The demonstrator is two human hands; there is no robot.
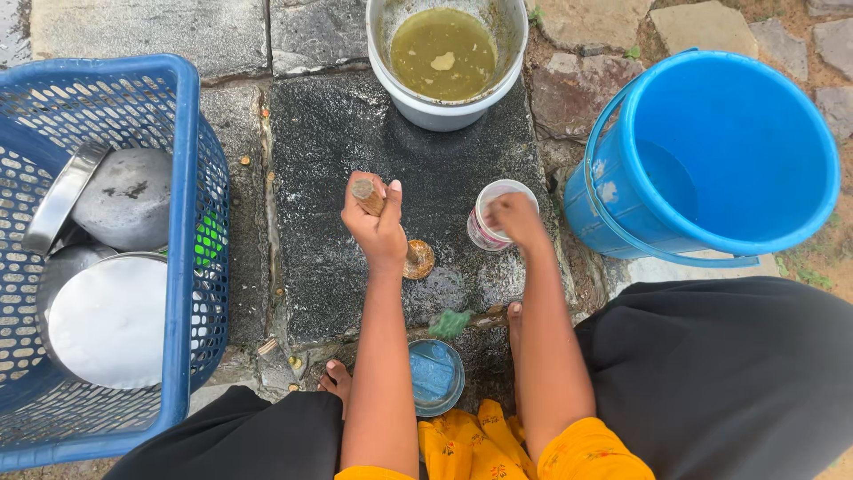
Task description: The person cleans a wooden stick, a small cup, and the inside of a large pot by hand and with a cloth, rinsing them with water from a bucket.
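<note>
Left hand (378,222) grips a wooden-handled tool (391,229), centre of the wet stone slab (329,142) | right hand (514,218) holds a small cup (494,213) by its rim, at 3 o'clock of the left | blue bucket (720,151) at 2 o'clock | blue basket (182,133) of steel dishes at 9 o'clock.

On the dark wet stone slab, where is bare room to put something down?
Bare patches: the slab's left part, between the blue plastic basket and the left hand; and the strip between the grey bucket of murky water and both hands. Crowded: around the right hand on the small white cup, beside the blue bucket.
</note>
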